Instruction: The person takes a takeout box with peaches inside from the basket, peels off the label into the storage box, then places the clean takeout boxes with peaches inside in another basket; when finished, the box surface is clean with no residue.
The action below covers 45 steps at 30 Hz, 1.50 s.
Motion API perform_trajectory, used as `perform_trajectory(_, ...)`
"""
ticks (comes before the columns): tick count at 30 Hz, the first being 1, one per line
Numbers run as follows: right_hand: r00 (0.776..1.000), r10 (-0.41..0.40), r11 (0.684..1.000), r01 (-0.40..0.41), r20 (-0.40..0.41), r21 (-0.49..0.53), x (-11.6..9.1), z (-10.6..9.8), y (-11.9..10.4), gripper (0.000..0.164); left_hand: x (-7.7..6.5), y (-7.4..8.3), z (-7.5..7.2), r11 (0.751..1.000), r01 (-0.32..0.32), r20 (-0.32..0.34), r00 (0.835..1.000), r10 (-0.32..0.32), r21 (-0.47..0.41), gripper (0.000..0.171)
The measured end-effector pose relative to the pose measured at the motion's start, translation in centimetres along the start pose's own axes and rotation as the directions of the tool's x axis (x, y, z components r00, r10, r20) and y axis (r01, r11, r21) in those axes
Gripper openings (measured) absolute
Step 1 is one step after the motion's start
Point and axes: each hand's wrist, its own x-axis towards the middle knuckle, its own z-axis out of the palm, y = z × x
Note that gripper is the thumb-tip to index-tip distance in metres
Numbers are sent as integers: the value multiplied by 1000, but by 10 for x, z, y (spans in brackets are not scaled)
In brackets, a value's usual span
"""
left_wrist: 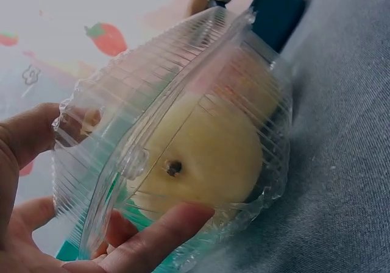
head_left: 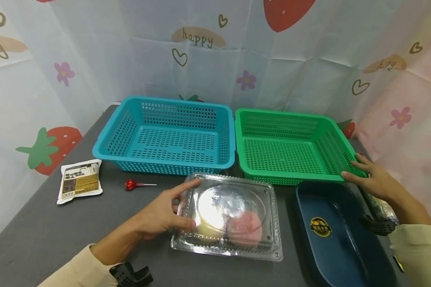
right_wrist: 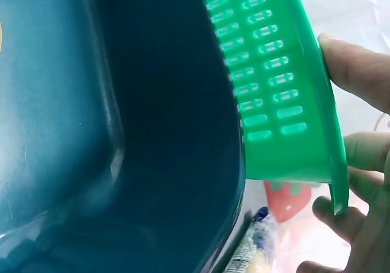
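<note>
My left hand [head_left: 161, 213] grips the left side of a clear plastic clamshell box [head_left: 237, 249], with fingers at its top left corner and thumb along the near left. Through its lid show a pale yellow round fruit [left_wrist: 201, 157] with a dark stem spot and a pinkish round fruit [head_left: 246, 229]. My right hand [head_left: 375, 181] holds the front right corner of a green perforated basket [head_left: 287, 177], thumb and fingers at its rim. The basket's corner stands close beside a dark blue basin [head_left: 339, 239] bearing a round gold-and-black sticker.
Left of the green basket stands a blue perforated basket [head_left: 169, 159]. A red-headed lollipop [head_left: 130, 184] and a white-and-gold packet [head_left: 80, 181] lie on the grey table [head_left: 32, 239]. Beneath my right wrist is a crinkly clear package [head_left: 382, 207]. A printed curtain [head_left: 208, 75] hangs behind.
</note>
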Motion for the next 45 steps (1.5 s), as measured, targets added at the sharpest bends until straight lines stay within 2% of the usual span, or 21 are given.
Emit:
perform_trajectory(6,1000,7,1000,-7,1,15,0,0,-1,74,-7,12,2,997,10,35,999,-7,-72,93)
perform_trajectory(12,1000,2,1000,-2,-11,21,-1,0,1,73,-12,35,6,995,38,71,997,-32,-89,93)
perform_trajectory(16,1000,3,1000,-3,-15,29,-2,0,1,73,-9,53,9,994,51,76,996,-44,-92,93)
perform_trajectory(22,1000,-7,999,8,-23,43,-1,2,-1,73,0,77,11,998,20,44,999,-18,-53,93)
perform_trajectory(27,999,-6,999,8,-33,54,0,3,0,75,16,97,17,997,-17,5,1000,17,-72,90)
perform_trajectory(34,999,-4,998,6,-48,60,1,5,2,74,50,121,23,997,-59,-53,997,57,-49,89)
perform_trajectory(38,999,-15,998,18,-42,57,1,6,3,72,69,129,26,997,-50,-62,997,46,-64,90)
perform_trajectory(42,997,-51,997,55,-64,59,1,5,5,69,88,136,30,988,-29,-55,998,21,-150,90)
perform_trajectory(45,995,-64,995,69,-75,67,0,5,6,69,104,141,35,984,-19,-55,998,9,-176,90)
